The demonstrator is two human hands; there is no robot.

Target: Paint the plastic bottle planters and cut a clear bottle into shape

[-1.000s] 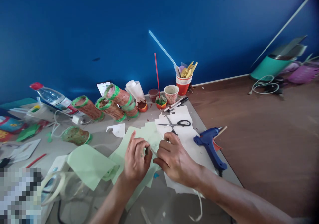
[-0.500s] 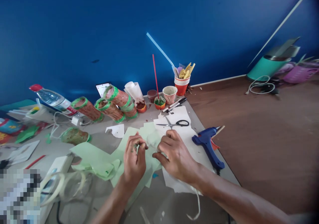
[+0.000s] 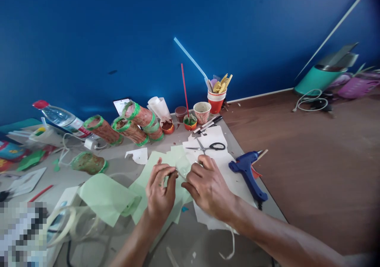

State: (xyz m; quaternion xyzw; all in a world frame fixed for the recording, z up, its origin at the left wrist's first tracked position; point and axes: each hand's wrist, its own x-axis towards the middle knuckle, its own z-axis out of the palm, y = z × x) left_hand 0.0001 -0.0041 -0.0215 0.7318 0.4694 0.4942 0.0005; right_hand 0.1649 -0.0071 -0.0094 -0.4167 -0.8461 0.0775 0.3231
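Observation:
My left hand [image 3: 162, 185] is over the green paper [image 3: 145, 160], its thumb and index fingertip pressed together; whatever is between them is too small to name. My right hand [image 3: 204, 184] has its fingers curled at the edge of a clear, see-through piece [image 3: 183, 166], which lies between the two hands. The rest of that piece's edge is hidden by the fingers. Just beyond my right hand, scissors [image 3: 218, 146] with black handles lie on white paper [image 3: 218, 134]. A blue glue gun [image 3: 251, 176] rests to the right on the table edge.
Red-brown tubes with green rims [image 3: 103, 128] stand and lean at the back left, beside a bottle [image 3: 61, 116]. Paint cups [image 3: 190, 122] and a cup of plastic cutlery [image 3: 216, 100] are at the back. Clear tape rolls [image 3: 61, 223] lie front left.
The loose green sheet left of my left hand has shifted and spread toward the front. My left hand has turned slightly, its fingertips moving a little right. My right hand stays nearly in place.

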